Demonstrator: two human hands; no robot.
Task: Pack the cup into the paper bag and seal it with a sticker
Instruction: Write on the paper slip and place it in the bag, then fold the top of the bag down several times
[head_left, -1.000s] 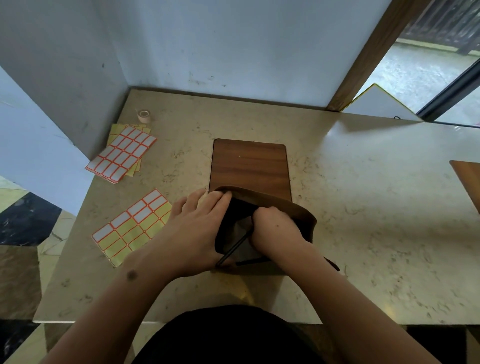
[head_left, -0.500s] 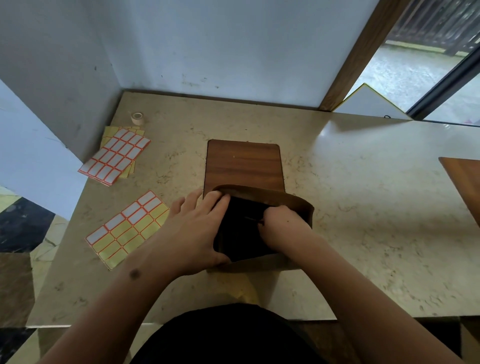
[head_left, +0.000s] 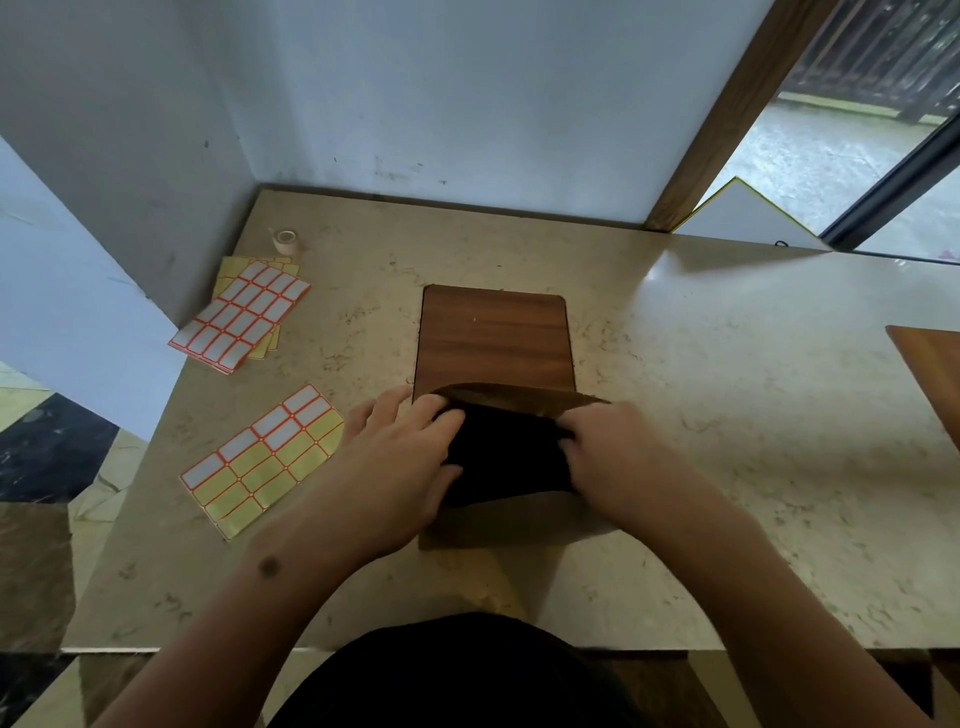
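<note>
At the far left of the marble table (head_left: 727, 467), a stack of red-bordered label sheets (head_left: 241, 314) is lying near the wall, with a small tape roll (head_left: 285, 241) standing just behind it. Nearer to me, a single sticker sheet (head_left: 265, 460) is resting flat, most of its labels already peeled away to yellow backing.

My left hand (head_left: 400, 467) is gripping the left side of the brown paper bag (head_left: 519, 410), with my fingers (head_left: 441, 415) curling over its rim and my thumb pressing the near edge. The bag is standing upright on the near end of a wooden board (head_left: 493, 338), its mouth facing up at me and looking dark inside. I cannot tell where the cup is; the bag's interior is too dark to show it.

My right hand (head_left: 618, 457) is holding the right side of the bag, fingers curling over the rim into the opening.

At the far right edge, another wooden board (head_left: 930, 364) is showing partly.
</note>
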